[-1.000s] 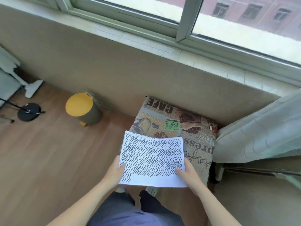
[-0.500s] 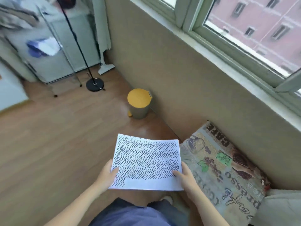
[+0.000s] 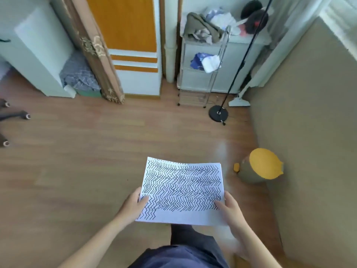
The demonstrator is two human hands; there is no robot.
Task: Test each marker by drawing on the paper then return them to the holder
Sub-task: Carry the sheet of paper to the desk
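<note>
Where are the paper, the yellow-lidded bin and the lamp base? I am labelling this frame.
paper (image 3: 183,182): head view, middle of the marked sheet.
yellow-lidded bin (image 3: 264,163): head view, on its lid.
lamp base (image 3: 218,113): head view, centre of the black disc.

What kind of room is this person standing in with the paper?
Probably a room in a home, maybe a bedroom or laundry corner. A wire rack holds piled clothes, a small yellow-lidded bin stands on the wood floor, and an orange-and-white wardrobe door stands at the back.
</note>
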